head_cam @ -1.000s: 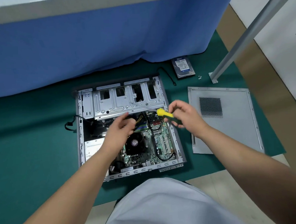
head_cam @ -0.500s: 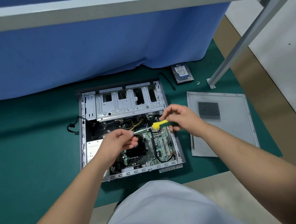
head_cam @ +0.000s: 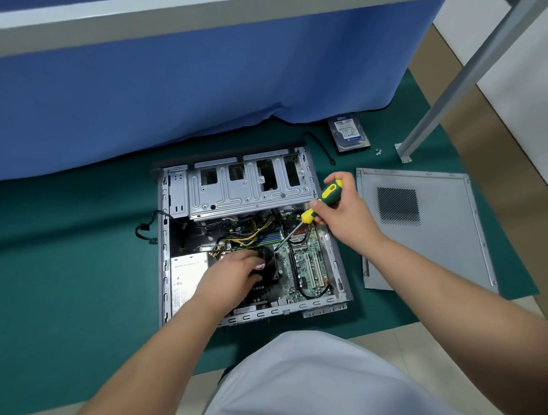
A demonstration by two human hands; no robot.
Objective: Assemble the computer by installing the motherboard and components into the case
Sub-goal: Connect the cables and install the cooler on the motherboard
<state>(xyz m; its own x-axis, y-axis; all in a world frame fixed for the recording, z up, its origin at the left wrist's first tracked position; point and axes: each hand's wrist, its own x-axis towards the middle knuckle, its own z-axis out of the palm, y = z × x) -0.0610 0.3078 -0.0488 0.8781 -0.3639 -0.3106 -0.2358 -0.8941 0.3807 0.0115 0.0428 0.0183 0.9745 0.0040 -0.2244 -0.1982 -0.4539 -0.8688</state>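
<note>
An open grey computer case (head_cam: 165, 244) lies flat on a green mat. Inside it sit the green motherboard (head_cam: 310, 265), a silver power supply (head_cam: 185, 275) and a black CPU cooler fan (head_cam: 271, 264). A metal drive cage (head_cam: 246, 189) spans the case's far end. My right hand (head_cam: 346, 216) grips a yellow and green screwdriver (head_cam: 324, 201), its tip slanting down to the board beside the fan. My left hand (head_cam: 234, 269) rests on the fan with fingers curled over its top edge.
The grey side panel (head_cam: 426, 231) lies on the mat right of the case. A hard drive (head_cam: 348, 133) and small screws (head_cam: 378, 151) lie beyond it, near a metal table leg (head_cam: 468, 70). A blue cloth (head_cam: 164, 86) hangs behind the case. A black cable (head_cam: 320, 147) lies by the case corner.
My right hand tilted the screwdriver from lying level to pointing down, its tip now at the board by the fan. My left hand left the shaft tip and dropped onto the fan.
</note>
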